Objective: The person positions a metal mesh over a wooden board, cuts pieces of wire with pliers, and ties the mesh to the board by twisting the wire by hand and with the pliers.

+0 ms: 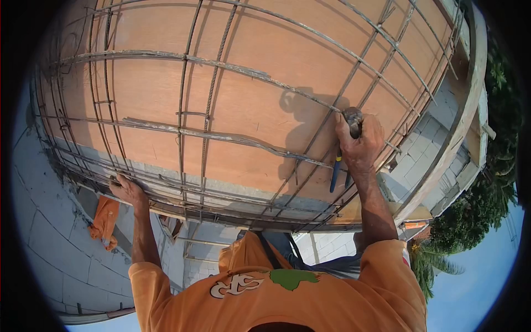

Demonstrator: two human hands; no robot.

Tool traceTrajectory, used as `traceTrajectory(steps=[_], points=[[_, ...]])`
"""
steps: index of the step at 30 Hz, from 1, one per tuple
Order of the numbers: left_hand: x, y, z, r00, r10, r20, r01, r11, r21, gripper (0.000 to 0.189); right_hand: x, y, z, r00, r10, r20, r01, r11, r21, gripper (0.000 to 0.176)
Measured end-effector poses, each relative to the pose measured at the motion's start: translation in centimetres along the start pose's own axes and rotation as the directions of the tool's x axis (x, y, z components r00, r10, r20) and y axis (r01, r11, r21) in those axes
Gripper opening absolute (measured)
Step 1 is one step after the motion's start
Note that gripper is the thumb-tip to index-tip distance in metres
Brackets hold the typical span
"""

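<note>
My right hand [362,143] is closed around a pair of pincers [352,116], whose dark rounded head shows at the top of the fist. One blue and yellow handle [336,172] sticks out below the palm. The pincers are close to a crossing in the rebar grid [235,135], near its right side. At the lower left, my left hand [128,191] has its fingers bent around the lower rebar along the panel's edge; the fingertips are partly hidden. Behind the bars lies a tan plywood panel [254,105], on which my hand's shadow falls.
A curved timber edge [456,133] runs down the right side, with a grey block wall [417,149] beyond it. Another block wall [44,238] stands at left, where an orange cloth [104,221] hangs. Bar ends protrude near my right hand. Trees [470,216] grow outside.
</note>
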State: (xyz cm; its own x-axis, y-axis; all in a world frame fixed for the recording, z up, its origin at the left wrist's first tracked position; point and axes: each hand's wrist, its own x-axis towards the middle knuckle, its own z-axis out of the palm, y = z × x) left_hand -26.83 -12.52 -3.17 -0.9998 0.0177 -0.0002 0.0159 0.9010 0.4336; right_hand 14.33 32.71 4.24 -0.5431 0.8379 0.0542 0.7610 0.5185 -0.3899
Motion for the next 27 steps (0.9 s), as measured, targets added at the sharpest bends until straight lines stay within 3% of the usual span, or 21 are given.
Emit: traceTrajectory(steps=[1,2,4,5,7,9,11,15,17,19,20,27], points=[[-1.3,2.4,-0.6,0.998,-0.070,-0.006,0.070,0.997,0.029,0.056,-0.5,-0.2,-0.2,1.000,0.007,-0.001,-0.007,1.000,0.013,0.026],[-1.1,1.3,-1.9,1.000,-0.018,0.017,0.018,1.000,0.017,0.054,-1.8,-0.8,-0.9,0.998,0.049,0.044,-0.051,0.998,0.033,0.026],[-0.1,0.7,0.0,0.999,0.026,0.021,-0.022,0.987,-0.161,0.045,-0.6,-0.2,-0.1,0.999,0.049,0.018,-0.049,0.999,0.021,0.025],[0.2,0.4,-0.5,0.999,0.027,0.024,-0.024,0.990,-0.135,0.045,-0.9,-0.3,0.0,0.997,0.061,0.037,-0.062,0.998,0.033,0.025],[0.4,0.1,-0.6,0.990,0.017,0.139,0.027,0.951,-0.307,0.040,-0.8,0.0,0.6,0.998,0.013,-0.060,-0.013,1.000,0.003,0.031],[-0.7,2.0,-0.7,0.998,-0.021,0.053,0.029,0.987,-0.159,0.039,-1.4,0.1,0.8,0.987,0.157,0.015,-0.157,0.987,0.013,0.029],[-1.2,3.4,-0.7,0.998,-0.046,0.044,0.053,0.982,-0.183,0.040,-1.9,-0.2,1.2,0.955,0.295,0.014,-0.293,0.941,0.172,0.026],[-0.7,3.3,-0.4,0.994,-0.104,0.034,0.108,0.979,-0.171,0.040,-2.2,0.1,1.2,0.946,0.319,0.062,-0.325,0.927,0.190,0.020],[-0.3,2.6,-0.6,0.992,-0.122,0.024,0.124,0.973,-0.197,0.039,-2.6,0.9,1.3,0.983,0.185,-0.006,-0.180,0.961,0.211,0.026],[-0.2,2.7,-0.7,0.988,-0.128,0.081,0.142,0.969,-0.201,0.035,-3.0,2.5,0.6,0.931,0.352,0.095,-0.358,0.932,0.060,0.028],[-0.1,2.9,-0.7,0.989,-0.111,0.101,0.131,0.968,-0.216,0.032,-2.8,2.3,1.3,0.964,0.267,-0.009,-0.261,0.948,0.184,0.020],[-0.3,4.0,-0.6,0.987,-0.131,0.088,0.149,0.956,-0.251,0.027,-2.6,3.2,1.5,0.998,0.038,0.055,-0.042,0.996,0.076,0.023]])
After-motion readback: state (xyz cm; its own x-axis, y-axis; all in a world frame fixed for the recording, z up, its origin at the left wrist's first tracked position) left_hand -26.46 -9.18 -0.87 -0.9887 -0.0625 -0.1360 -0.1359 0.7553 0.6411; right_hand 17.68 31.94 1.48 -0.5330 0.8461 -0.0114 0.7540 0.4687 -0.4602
